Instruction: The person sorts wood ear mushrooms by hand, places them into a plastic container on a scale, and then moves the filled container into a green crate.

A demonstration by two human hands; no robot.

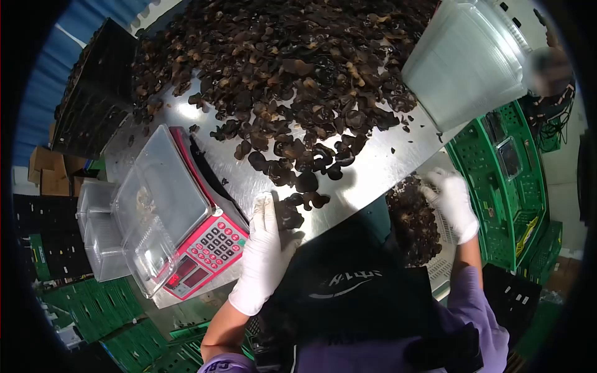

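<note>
My left hand, in a white glove, lies at the near edge of the steel table. Its fingers are stretched out and its thumb is apart, beside a dark wood ear mushroom that it seems to touch. A large heap of wood ear mushrooms spreads from there to the back. My right hand, also gloved, is over a pale crate of mushrooms below the table's right edge. Its fingers are slightly bent and apart, with nothing visible in them.
Left of my left hand stands a red scale with a clear plastic tray on it. More clear containers are beside it. Stacked clear tubs stand at the table's right corner, near a green crate. A black crate is at the back left.
</note>
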